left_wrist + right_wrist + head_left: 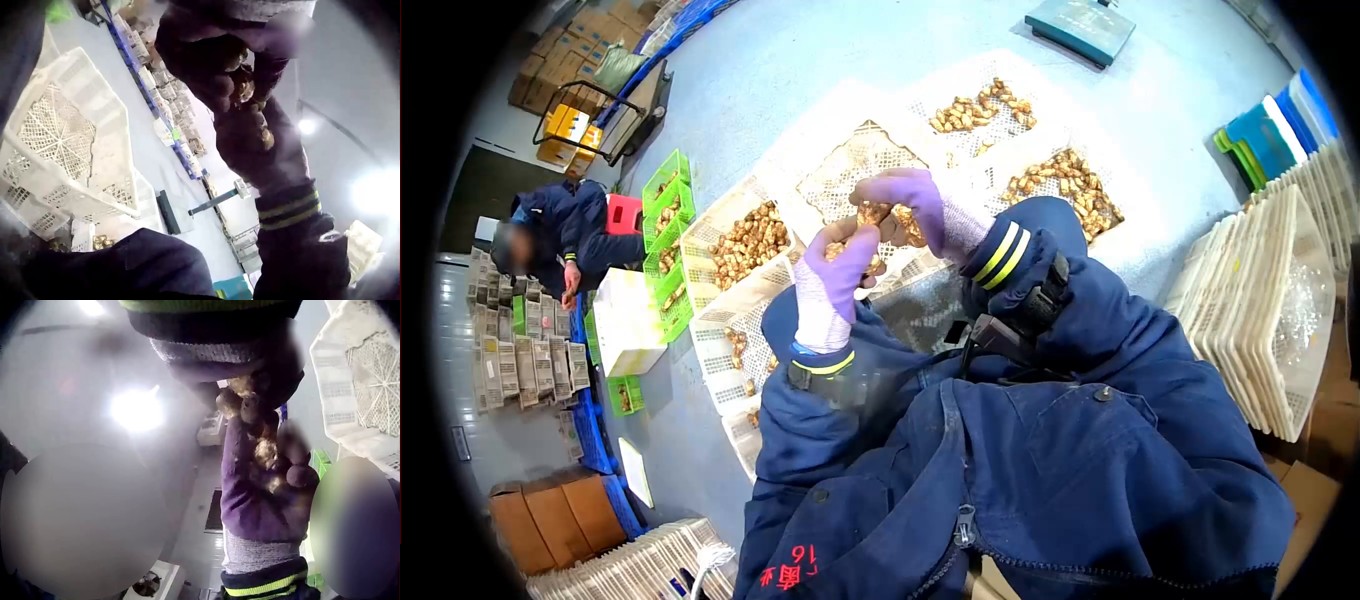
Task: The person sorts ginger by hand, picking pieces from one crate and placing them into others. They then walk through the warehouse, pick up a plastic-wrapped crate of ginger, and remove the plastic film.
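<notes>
Both hands wear purple-coated gloves and meet in front of the chest, over the white crates. My left hand (pixel 837 280) is palm up, its fingers curled round several knobbly brown-and-cream mushroom-like pieces (pixel 265 452). My right hand (pixel 928 208) comes in from the other side, its fingers bent over a similar piece (pixel 910 228). Between the fingertips of the two hands sits another brown piece (pixel 872 213). In the left wrist view the gloves are dark and partly hide what they hold. Just beyond the hands lies a white perforated crate (pixel 825 185) with a bare mesh bottom.
White crates with brown pieces (pixel 750 245) surround the knees. Green baskets (pixel 665 200) stand at left, near another seated person (pixel 580 225). Stacked white crates (pixel 1250 300) rise at right. A platform scale (pixel 1085 28) stands on the floor at the back.
</notes>
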`<move>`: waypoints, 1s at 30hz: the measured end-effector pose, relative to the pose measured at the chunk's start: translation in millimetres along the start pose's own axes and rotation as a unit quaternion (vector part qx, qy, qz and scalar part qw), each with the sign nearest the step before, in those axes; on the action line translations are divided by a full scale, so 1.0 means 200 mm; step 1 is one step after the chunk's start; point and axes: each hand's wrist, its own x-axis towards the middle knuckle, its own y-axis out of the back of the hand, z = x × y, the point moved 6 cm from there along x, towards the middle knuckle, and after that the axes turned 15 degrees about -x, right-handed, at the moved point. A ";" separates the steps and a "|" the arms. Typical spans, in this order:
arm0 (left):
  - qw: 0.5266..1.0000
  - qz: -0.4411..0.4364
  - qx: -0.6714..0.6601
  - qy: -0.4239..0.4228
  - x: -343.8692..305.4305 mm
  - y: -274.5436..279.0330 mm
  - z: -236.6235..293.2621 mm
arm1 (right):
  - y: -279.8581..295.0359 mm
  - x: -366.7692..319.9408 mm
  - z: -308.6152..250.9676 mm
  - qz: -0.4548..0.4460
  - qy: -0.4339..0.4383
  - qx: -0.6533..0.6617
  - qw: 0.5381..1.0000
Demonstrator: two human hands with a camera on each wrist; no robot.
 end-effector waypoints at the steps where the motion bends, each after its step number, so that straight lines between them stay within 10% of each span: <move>1: 0.998 0.012 0.060 -0.007 0.00 0.00 0.01 | -0.02 0.00 0.00 -0.029 -0.022 0.018 0.999; 5: 0.996 -0.012 0.083 -0.026 0.03 0.03 -0.01 | -0.05 0.01 0.02 -0.063 -0.172 0.189 0.965; 7: 0.943 -0.104 0.181 -0.261 0.02 0.01 0.06 | -0.03 0.04 0.01 -0.015 -0.020 0.151 0.988; 9: 0.990 -0.091 -0.104 0.043 0.06 0.09 -0.07 | -0.05 -0.01 0.05 -0.077 -0.115 0.296 0.945; 13: 0.965 -0.131 -0.193 0.120 0.04 0.06 -0.10 | -0.06 0.00 0.02 -0.181 -0.191 0.446 0.855; 20: 0.933 -0.239 -0.239 0.126 0.00 -0.01 -0.10 | -0.07 0.00 -0.08 -0.173 -0.207 0.404 0.874; 30: 0.922 -0.049 -0.352 0.150 0.02 0.11 -0.09 | -0.03 -0.01 0.09 -0.042 -0.276 0.434 0.857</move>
